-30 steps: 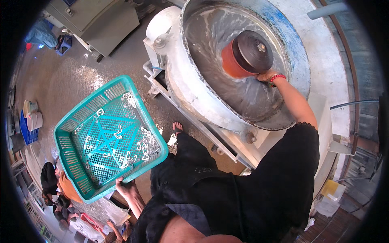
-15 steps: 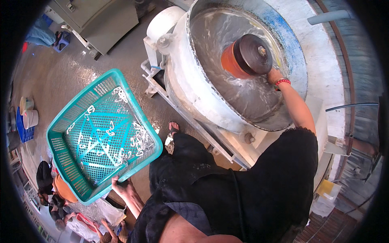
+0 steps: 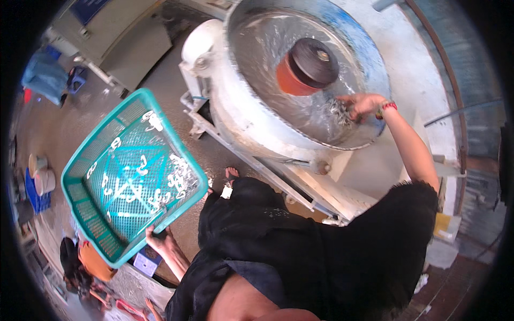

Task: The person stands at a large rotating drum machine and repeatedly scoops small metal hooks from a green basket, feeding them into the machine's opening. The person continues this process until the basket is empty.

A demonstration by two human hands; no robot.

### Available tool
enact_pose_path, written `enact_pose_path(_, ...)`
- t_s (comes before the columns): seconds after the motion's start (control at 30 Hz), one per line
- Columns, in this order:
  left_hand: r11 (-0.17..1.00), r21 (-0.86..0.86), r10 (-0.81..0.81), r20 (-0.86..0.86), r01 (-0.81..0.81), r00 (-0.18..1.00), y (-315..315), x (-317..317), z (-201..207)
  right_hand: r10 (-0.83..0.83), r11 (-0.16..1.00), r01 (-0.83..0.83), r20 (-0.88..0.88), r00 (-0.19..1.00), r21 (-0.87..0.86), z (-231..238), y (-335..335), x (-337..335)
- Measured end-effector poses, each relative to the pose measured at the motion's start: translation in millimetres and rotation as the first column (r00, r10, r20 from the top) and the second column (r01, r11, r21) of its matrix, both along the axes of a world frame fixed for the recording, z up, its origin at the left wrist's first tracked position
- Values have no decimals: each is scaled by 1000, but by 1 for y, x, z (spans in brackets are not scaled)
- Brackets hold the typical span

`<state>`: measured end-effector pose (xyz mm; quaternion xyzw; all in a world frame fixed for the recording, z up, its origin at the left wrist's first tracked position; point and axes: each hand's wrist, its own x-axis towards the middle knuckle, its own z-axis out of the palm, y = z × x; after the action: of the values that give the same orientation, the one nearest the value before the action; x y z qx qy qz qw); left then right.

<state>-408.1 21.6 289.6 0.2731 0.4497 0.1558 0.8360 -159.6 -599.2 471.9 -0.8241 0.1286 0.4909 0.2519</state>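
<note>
My left hand (image 3: 162, 244) grips the near rim of a turquoise plastic basket (image 3: 175, 215), tilted out to my left. Loose, shiny, hook-like metal pieces (image 3: 178, 174) are scattered over its mesh floor, thickest toward the right side. My right hand (image 3: 366, 105), with a red beaded bracelet at the wrist, is over the near right part of a round metal tub (image 3: 241, 109). Its fingers are closed round a clump of small grey metal pieces (image 3: 339, 112), which look wet. Swirling grey water (image 3: 257, 48) fills the tub around an orange column (image 3: 292, 77) with a dark, ridged cap (image 3: 316, 60).
A metal frame (image 3: 251, 158) carries the tub beside my legs. A grey cabinet (image 3: 128, 48) stands at the back left. Buckets (image 3: 44, 182) sit on a blue crate at the far left. Other people (image 3: 96, 262) are at the lower left. The floor is wet.
My right hand has come up out of the water beside the column, toward the tub's near right rim, bringing the clump of metal pieces. The basket stays in my left hand.
</note>
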Motion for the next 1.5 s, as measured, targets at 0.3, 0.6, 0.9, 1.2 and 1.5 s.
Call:
enact_pose_path(0.3, 998, -5, 66, -25, -66, 998, -19, 13, 27, 243, 965, -259, 501, 831, -38, -117, 191, 77)
enact_pose_path(0.6, 998, 11, 66, -109, -66, 992, -29, 13, 38, 512, 836, -546, 423, 748, -46, -364, 152, 134)
enact_pose_path(0.9, 992, -99, 61, -128, -74, 990, -15, 17, 41, 506, 846, -494, 8, 863, -203, -105, 110, 78)
enact_pose_path(1.2, 997, -71, -33, -25, 31, 999, -10, 12, 37, -172, 836, 314, -329, 928, 449, -26, 84, 40)
enact_pose_path(1.5, 995, -6, 103, -99, -104, 990, -26, 9, 40, 539, 842, -503, 314, 781, -196, -16, 95, 6)
